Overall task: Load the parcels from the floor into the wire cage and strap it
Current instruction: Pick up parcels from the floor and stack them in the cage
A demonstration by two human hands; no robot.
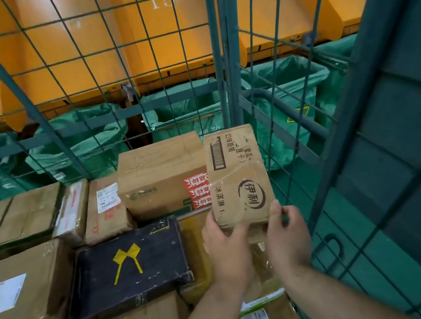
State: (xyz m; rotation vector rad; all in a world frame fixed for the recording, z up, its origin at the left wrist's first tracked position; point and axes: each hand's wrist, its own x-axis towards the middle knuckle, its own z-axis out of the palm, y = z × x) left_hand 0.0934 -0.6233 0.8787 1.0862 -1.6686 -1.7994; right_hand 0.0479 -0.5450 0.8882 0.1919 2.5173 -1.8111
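A flat brown printed carton (236, 174) with a barcode and a round logo stands tilted at the cage's right side. My left hand (226, 250) grips its lower left corner and my right hand (288, 238) grips its lower right corner. It leans beside a larger brown box with red stickers (162, 175). The green wire cage (224, 46) surrounds the parcels, its right wall close to the carton.
Several parcels fill the cage: a black box with a yellow mark (128, 271), a large labelled carton (13, 295) at the left, and small boxes (106, 206) behind. Green sacks (79, 141) and orange chutes (75, 43) stand beyond the mesh. Green floor (384, 256) shows at the right.
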